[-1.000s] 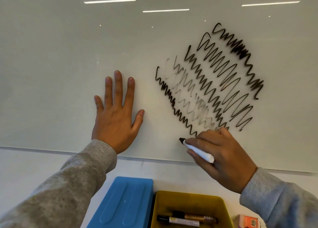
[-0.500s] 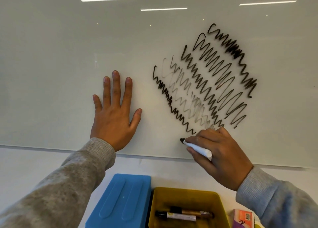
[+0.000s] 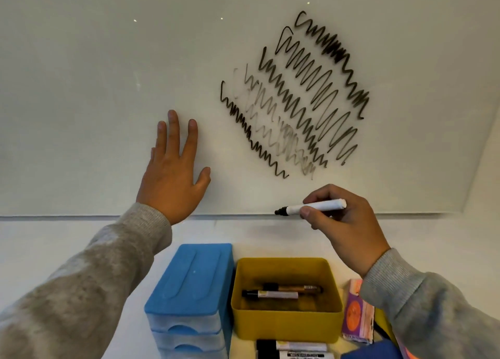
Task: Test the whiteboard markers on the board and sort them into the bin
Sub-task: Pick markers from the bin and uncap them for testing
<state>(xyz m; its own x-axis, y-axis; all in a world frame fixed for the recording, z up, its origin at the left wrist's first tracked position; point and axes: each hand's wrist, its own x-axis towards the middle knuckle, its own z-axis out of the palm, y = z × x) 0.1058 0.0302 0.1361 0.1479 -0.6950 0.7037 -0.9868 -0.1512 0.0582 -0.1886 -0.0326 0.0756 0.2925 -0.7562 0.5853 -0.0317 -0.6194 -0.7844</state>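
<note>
Now my right hand (image 3: 349, 223) pinches the uncapped marker (image 3: 311, 207) level, while my left hand (image 3: 173, 174) lies flat, released, on the whiteboard (image 3: 81, 88).

We can read very little here. The one partly legible print is on the marker box (image 3: 305, 354) at the bottom edge — black capitals that seem to include "MARKER", though we cannot make out the rest. Labels on the two markers (image 3: 270, 294) in the yellow bin (image 3: 286, 323) and on the pink packet (image 3: 357, 312) are too blurred to read.
</note>
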